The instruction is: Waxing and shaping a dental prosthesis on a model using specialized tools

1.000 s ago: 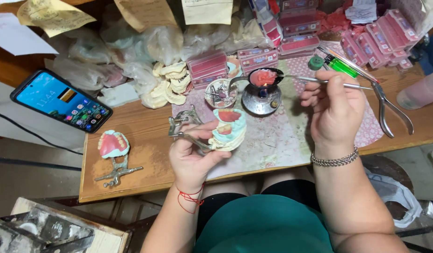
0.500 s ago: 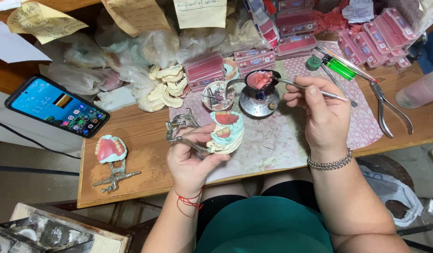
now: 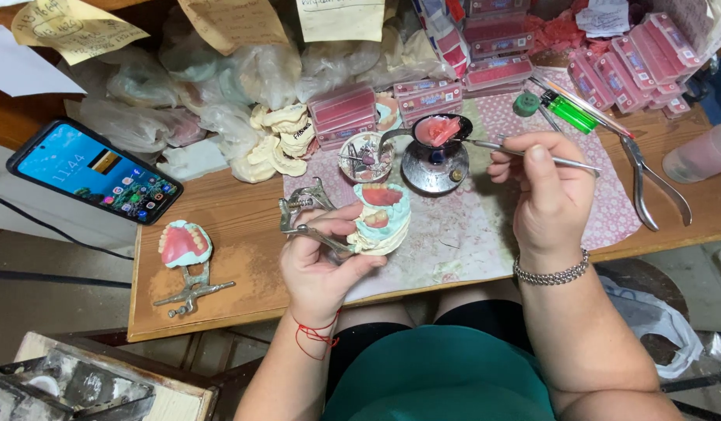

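Dental cast (image 3: pixel 382 221) on its metal articulator (image 3: pixel 306 218) is being gripped above the bench (image 3: pixel 243 234) by the left hand (image 3: pixel 323 261); a thin metal instrument (image 3: pixel 524 153) is being pinched by the right hand (image 3: pixel 549 191), its tip at the pink wax (image 3: pixel 438 130) in the burner's spoon.

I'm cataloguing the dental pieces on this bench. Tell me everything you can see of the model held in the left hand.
The dental model is a pale green and cream plaster cast with pink wax rims on top, mounted in a hinged grey metal articulator that juts to its left. It is tilted, wax side up, held just above the patterned pink mat at the bench's front edge. The left hand grips it from below, thumb and fingers around the metal frame. No teeth can be made out on it.
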